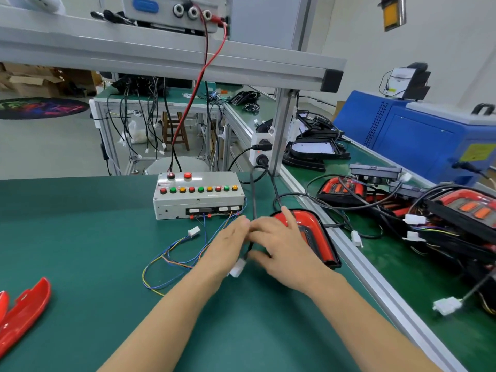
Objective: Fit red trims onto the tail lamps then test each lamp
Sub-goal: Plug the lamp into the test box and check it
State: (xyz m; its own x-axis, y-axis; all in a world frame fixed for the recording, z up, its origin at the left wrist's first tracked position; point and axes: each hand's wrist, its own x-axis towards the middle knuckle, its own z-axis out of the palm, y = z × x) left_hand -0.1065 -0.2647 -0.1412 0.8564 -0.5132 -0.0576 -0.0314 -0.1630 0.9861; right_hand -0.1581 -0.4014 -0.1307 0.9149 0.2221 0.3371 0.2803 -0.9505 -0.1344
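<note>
With spare trims point(25, 310) lying at the table's point(80, 237) left edge, the left hand point(228, 245) pinches the lamp's cable above its white plug point(237, 267), which should go squarely into the tester's point(198, 197) loose socket point(193, 231), while the right hand point(281, 245) lies flat-fingered, steadying the trimmed lamp point(319, 237).

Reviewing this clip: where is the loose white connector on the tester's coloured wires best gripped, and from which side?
By the white connector's two long flat sides, pinched from above. It lies flat on the green mat, its wires trailing towards the person, so the far end stays free for mating.
</note>
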